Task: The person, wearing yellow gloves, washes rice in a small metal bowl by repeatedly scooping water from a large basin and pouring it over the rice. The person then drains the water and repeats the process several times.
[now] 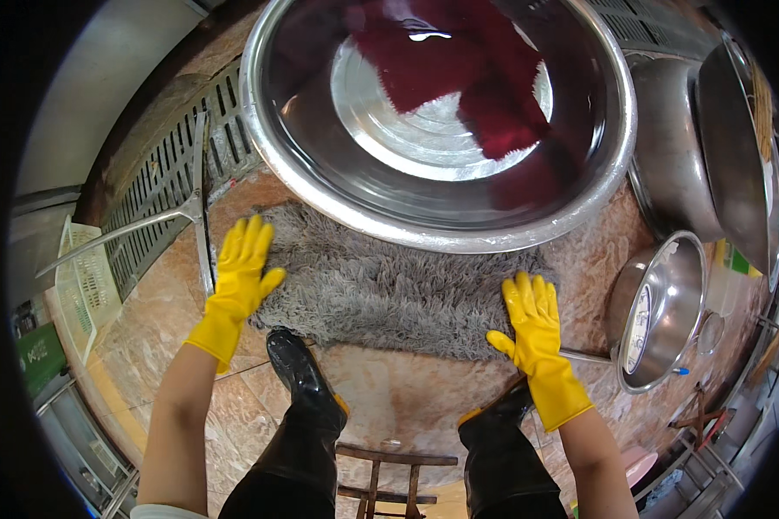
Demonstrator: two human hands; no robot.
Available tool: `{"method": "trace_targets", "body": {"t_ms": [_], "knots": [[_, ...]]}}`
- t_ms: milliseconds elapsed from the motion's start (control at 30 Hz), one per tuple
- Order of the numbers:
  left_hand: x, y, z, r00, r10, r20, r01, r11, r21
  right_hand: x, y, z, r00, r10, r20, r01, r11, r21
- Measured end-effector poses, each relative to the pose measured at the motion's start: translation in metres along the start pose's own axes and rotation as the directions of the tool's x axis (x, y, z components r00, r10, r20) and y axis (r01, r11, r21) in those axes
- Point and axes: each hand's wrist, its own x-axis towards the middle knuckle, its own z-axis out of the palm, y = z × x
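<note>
A grey shaggy rug [389, 295] lies on the tiled floor, partly hidden under the near rim of a large metal basin [389, 227]. Dark red patches [454, 71] show inside the basin; whether they are cloth or reflections in liquid I cannot tell. My left hand [245, 266], in a yellow rubber glove, is spread flat at the rug's left end with its thumb out. At the right end is my right hand [530, 311], gloved alike, palm down and fingers forward. Neither hand grips anything; whether they press on the pile is unclear.
A floor squeegee [195, 207] lies across a slotted drain grate [159, 188] at left, near a white plastic basket [87, 285]. Metal bowls [668, 143] lean at right, beside a smaller steel bowl [668, 298]. Black rubber boots [298, 370] and a wooden stool [389, 460] are below.
</note>
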Motion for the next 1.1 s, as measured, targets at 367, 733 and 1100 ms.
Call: {"method": "trace_targets", "body": {"t_ms": [367, 733, 1100], "knots": [[0.098, 0.172, 0.032, 0.931, 0.314, -0.184, -0.359, 0.881, -0.31, 0.125, -0.103, 0.032, 0.991, -0.134, 0.02, 0.125, 0.962, 0.243], [-0.014, -0.018, 0.022, 0.966, -0.2, -0.162, 0.177, 0.973, -0.148, 0.029, 0.038, 0.016, 0.963, 0.182, -0.198, -0.169, 0.982, 0.085], [-0.039, 0.178, 0.066, 0.632, -0.774, -0.041, 0.765, 0.631, -0.128, -0.008, -0.121, 0.043, 0.978, 0.2, -0.063, -0.201, 0.98, -0.011]]}}
